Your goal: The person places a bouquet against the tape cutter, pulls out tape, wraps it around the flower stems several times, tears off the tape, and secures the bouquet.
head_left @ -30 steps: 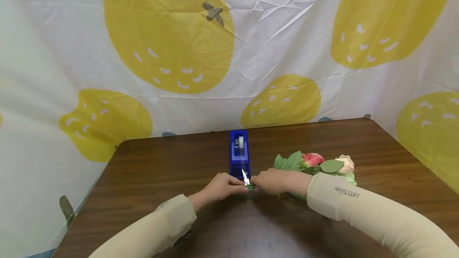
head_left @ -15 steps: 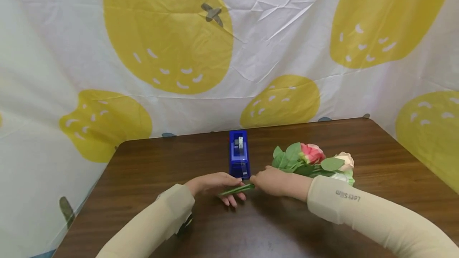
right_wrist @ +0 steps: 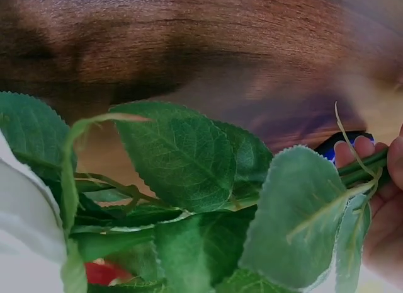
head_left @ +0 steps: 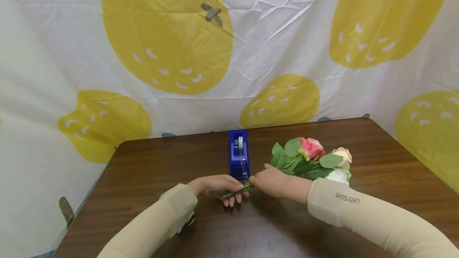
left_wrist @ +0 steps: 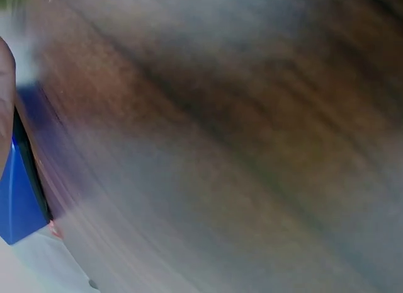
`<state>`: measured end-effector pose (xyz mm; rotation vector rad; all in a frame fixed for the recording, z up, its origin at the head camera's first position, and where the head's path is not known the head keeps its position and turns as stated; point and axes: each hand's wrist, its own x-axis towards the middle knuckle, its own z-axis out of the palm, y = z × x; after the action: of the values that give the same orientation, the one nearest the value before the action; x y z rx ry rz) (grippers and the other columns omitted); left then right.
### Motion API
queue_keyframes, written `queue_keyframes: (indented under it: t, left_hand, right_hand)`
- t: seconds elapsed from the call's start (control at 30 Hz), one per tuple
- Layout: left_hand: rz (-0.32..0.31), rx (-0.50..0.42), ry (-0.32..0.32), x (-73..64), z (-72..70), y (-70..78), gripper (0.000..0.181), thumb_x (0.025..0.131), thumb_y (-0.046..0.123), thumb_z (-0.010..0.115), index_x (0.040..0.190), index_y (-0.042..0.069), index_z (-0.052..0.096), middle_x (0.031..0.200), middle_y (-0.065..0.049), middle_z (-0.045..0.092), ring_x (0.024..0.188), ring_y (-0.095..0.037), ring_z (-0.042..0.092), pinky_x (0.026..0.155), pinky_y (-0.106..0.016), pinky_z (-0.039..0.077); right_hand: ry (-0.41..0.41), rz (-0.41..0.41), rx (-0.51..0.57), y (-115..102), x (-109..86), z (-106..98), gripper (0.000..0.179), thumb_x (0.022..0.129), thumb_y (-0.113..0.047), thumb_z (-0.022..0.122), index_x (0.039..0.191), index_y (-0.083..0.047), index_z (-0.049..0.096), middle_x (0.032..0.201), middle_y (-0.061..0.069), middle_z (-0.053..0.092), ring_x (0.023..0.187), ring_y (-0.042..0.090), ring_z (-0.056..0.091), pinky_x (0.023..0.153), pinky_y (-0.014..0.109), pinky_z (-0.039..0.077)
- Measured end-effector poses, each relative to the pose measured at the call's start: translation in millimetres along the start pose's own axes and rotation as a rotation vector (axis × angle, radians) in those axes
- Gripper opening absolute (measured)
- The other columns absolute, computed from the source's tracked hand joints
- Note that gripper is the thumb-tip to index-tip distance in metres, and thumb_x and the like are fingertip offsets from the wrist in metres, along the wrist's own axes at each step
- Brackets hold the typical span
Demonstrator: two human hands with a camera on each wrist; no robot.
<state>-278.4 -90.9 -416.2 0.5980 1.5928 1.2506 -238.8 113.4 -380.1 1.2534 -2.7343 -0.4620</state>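
My right hand (head_left: 269, 180) grips the green stems (right_wrist: 362, 173) of a bunch of artificial roses. Pink (head_left: 311, 147), cream (head_left: 342, 155) and white (head_left: 338, 176) blooms lie to its right among green leaves (right_wrist: 182, 154). My left hand (head_left: 218, 186) is turned partly palm up, with loose, fanned fingers beneath the stem ends; its thumb lies close to them, and I cannot tell whether it presses. Just beyond both hands stands a blue tape dispenser (head_left: 238, 154). A clear shiny strip shows at its near end, too faint to follow fully.
The brown wooden table (head_left: 154, 170) reaches back to a white curtain (head_left: 186, 116) printed with yellow fruit. A small dark thing (head_left: 188, 224) shows under the left cuff, mostly hidden. Glare and blur cover much of the left wrist view.
My left fingers have let go of their pinch beside the stems, spread under them and turned palm up. The right hand keeps its grip; the blooms have lifted slightly.
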Motion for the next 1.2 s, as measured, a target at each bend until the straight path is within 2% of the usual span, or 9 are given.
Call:
queue_keyframes:
  t: [0.07,0.23,0.57,0.83,0.97,1.1,1.2]
  left_hand:
    - [0.028,0.016,0.016,-0.3,2.2,-0.3,0.039,0.101,0.018,0.031,0.118,-0.015,0.046,0.071,0.006,0.053,0.054,-0.003,0.047,0.053,-0.020,0.041]
    - [0.085,0.115,0.119,-0.7,10.3,-2.7,0.038,0.101,0.016,0.031,0.114,-0.016,0.047,0.066,0.006,0.045,0.051,-0.003,0.038,0.049,-0.019,0.032]
    - [0.183,0.364,0.350,-3.5,26.3,-0.7,0.030,0.098,0.010,0.038,0.103,-0.012,0.057,0.060,0.004,0.043,0.045,-0.003,0.034,0.043,-0.016,0.028]
    - [0.274,0.678,0.574,-2.3,37.1,-4.5,0.019,0.095,0.010,0.046,0.092,-0.004,0.059,0.059,0.004,0.046,0.049,-0.002,0.039,0.048,-0.017,0.033]
    - [0.337,0.782,0.651,-3.8,42.4,-5.5,0.016,0.093,0.009,0.049,0.092,-0.003,0.060,0.058,0.000,0.050,0.053,-0.002,0.041,0.052,-0.019,0.036]
    - [0.364,0.879,0.715,-5.1,45.0,-7.2,0.014,0.092,0.008,0.052,0.096,-0.002,0.062,0.059,0.000,0.053,0.054,-0.002,0.044,0.054,-0.019,0.039]
    - [0.375,0.973,0.762,-5.6,45.5,-8.1,0.013,0.091,0.008,0.053,0.097,0.001,0.063,0.062,-0.001,0.056,0.057,-0.006,0.050,0.057,-0.022,0.042]
  right_hand:
    - [0.034,-0.009,-0.018,0,-0.9,1,0.009,0.081,-0.009,0.061,0.083,-0.015,0.055,0.078,-0.001,0.065,0.076,0.013,0.062,0.081,0.039,0.043]
    - [0.084,-0.031,-0.040,1,-2.1,3,0.010,0.080,-0.011,0.062,0.079,-0.016,0.053,0.074,-0.003,0.063,0.072,0.012,0.061,0.075,0.035,0.042]
    - [0.098,-0.049,-0.057,0,-0.5,0,0.007,0.080,-0.006,0.060,0.082,-0.011,0.057,0.077,0.002,0.065,0.079,0.016,0.063,0.089,0.041,0.044]
    - [0.071,-0.071,-0.112,1,0.4,-7,0.006,0.079,-0.006,0.060,0.081,-0.011,0.060,0.074,0.001,0.065,0.076,0.014,0.064,0.096,0.040,0.039]
    - [-0.001,-0.079,-0.075,4,0.5,-16,0.007,0.079,-0.005,0.061,0.082,-0.011,0.061,0.076,0.002,0.066,0.079,0.014,0.064,0.098,0.042,0.037]
    - [-0.152,-0.069,0.128,12,3.7,-29,0.017,0.081,0.001,0.059,0.094,-0.008,0.064,0.086,0.003,0.068,0.091,0.017,0.064,0.103,0.048,0.030]
    - [-0.218,-0.043,0.236,19,6.9,-37,0.023,0.082,0.005,0.057,0.099,-0.009,0.065,0.092,0.001,0.069,0.096,0.017,0.062,0.104,0.051,0.027]
